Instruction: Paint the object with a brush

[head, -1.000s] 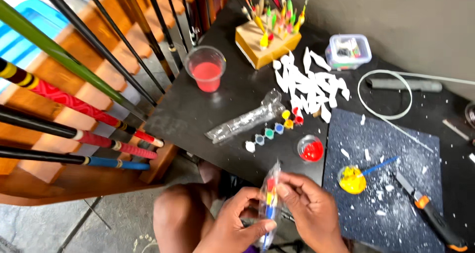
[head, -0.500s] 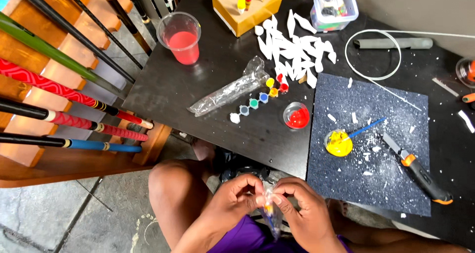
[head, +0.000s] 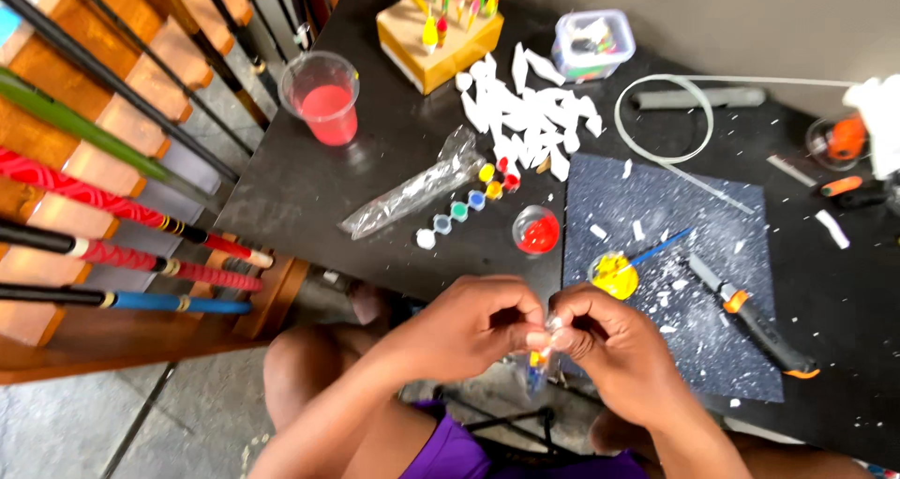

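Note:
Both my hands meet in front of the black table's near edge, pinching the top of a small clear plastic packet with bright colours inside. My left hand grips its top from the left. My right hand grips it from the right, fingertips almost touching the left ones. The packet hangs down between my hands over my knees. Just beyond my hands lie a strip of small paint pots, a small dish of red paint and a yellow dish with a blue brush.
A speckled grey mat carries an orange-and-black knife. A cup of red liquid, a clear empty wrapper, white cut pieces, a wooden block of floats and a small lidded box sit farther back. Rods lean on a wooden rack at left.
My hands lowered the packet from an upright hold and closed together on its top. The view shifted nearer over the table.

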